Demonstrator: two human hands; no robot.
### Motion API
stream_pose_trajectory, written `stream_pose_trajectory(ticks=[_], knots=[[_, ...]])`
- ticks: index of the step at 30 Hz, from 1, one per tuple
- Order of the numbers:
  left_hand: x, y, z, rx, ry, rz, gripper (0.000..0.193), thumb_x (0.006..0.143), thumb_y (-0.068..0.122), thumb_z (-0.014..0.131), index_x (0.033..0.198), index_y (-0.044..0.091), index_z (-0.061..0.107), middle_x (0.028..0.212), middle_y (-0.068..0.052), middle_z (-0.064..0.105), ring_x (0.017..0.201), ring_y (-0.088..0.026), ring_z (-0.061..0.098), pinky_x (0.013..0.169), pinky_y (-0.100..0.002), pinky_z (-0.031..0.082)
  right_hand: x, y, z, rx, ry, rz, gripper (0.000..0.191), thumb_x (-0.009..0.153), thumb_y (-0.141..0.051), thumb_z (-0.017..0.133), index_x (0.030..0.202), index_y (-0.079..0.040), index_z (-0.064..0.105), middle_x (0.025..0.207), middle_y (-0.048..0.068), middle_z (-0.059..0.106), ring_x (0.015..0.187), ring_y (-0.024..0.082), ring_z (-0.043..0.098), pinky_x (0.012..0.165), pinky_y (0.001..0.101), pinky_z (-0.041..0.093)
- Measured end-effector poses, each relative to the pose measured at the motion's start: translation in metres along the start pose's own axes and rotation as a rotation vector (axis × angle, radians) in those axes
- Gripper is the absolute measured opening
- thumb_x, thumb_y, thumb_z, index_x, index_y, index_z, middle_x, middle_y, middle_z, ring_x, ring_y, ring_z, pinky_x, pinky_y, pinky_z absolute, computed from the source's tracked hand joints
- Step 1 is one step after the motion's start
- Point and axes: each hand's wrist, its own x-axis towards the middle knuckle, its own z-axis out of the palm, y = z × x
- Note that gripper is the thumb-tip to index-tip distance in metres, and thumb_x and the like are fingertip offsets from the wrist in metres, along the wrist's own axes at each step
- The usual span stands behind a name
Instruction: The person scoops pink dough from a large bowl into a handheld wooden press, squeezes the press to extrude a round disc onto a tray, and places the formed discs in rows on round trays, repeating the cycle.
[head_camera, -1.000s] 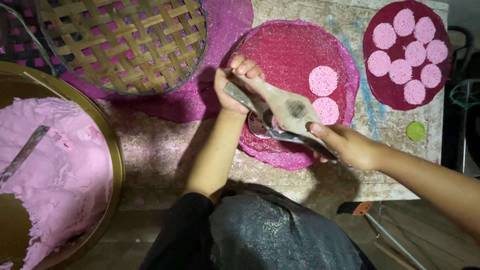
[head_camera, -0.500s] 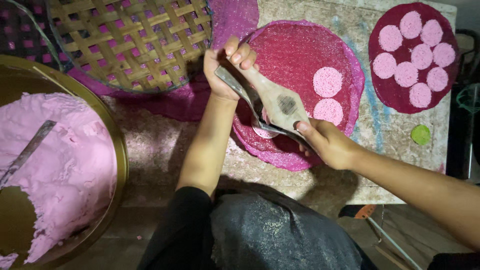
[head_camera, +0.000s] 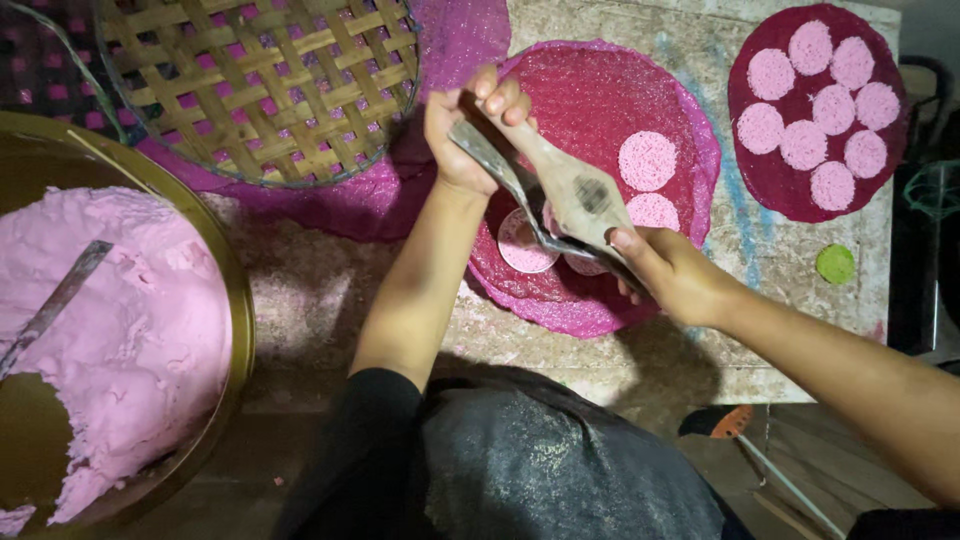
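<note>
My left hand (head_camera: 470, 125) grips one end of a hinged metal and wooden press tool (head_camera: 560, 195). My right hand (head_camera: 670, 270) holds the other end. The tool is held over a round pink mesh mat (head_camera: 600, 90) on the table. Two pale pink round discs (head_camera: 648, 160) lie on that mat, to the right of the tool. Another pale disc (head_camera: 522, 245) shows just under the tool, partly hidden by it.
A second dark red mat (head_camera: 750, 180) at the far right carries several pink discs. A woven bamboo tray (head_camera: 260, 80) lies at the top left. A large brass bowl (head_camera: 235, 300) at the left holds pink dough with a flat utensil (head_camera: 50, 305). A green lid (head_camera: 835, 263) sits near the table's right edge.
Both hands with the tool have shifted slightly up and left over the mat. A pale disc now shows on the mat below the tool.
</note>
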Motion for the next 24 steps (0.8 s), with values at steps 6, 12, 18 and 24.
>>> stream_pose_trajectory(ticks=[6,12,18,24], knots=[[0.003,-0.001,0.023,0.071,0.006,0.011,0.027,0.095,0.040,0.044,0.096,0.014,0.053,0.092,0.000,0.054,0.096,-0.020,0.055,0.096,-0.040,0.050,0.009,0.014,0.010,-0.168,0.121,-0.131,0.067,0.101,-0.061,0.033,0.110,-0.002,0.065,0.071,0.006,0.065,0.065,0.016,0.063,0.062,0.0326,0.052],[-0.015,0.032,0.036,0.853,0.343,-0.248,0.046,0.094,0.036,0.054,0.123,0.002,0.064,0.117,-0.012,0.069,0.114,-0.026,0.064,0.104,-0.043,0.052,-0.002,0.043,0.018,0.332,0.062,-0.436,0.081,0.096,-0.069,0.047,0.135,0.002,0.056,0.087,0.002,0.056,0.073,0.011,0.050,0.059,0.0276,0.042],[-0.087,0.000,0.044,2.052,-0.140,-0.496,0.108,0.077,0.024,0.089,0.157,0.000,0.021,0.150,-0.023,0.038,0.140,-0.037,0.036,0.116,-0.053,0.028,-0.032,0.063,0.017,0.424,0.239,-0.646,0.091,0.097,-0.083,0.045,0.131,0.002,0.056,0.111,0.004,0.060,0.097,0.012,0.054,0.083,0.0288,0.044],[-0.101,-0.021,0.058,2.230,-0.161,-0.640,0.122,0.067,0.027,0.090,0.161,0.012,0.014,0.144,-0.017,0.047,0.135,-0.033,0.039,0.112,-0.051,0.028,-0.039,0.067,0.024,0.672,0.360,-0.603,0.099,0.092,-0.083,0.051,0.143,0.001,0.044,0.114,0.008,0.060,0.096,0.019,0.057,0.081,0.0355,0.047]])
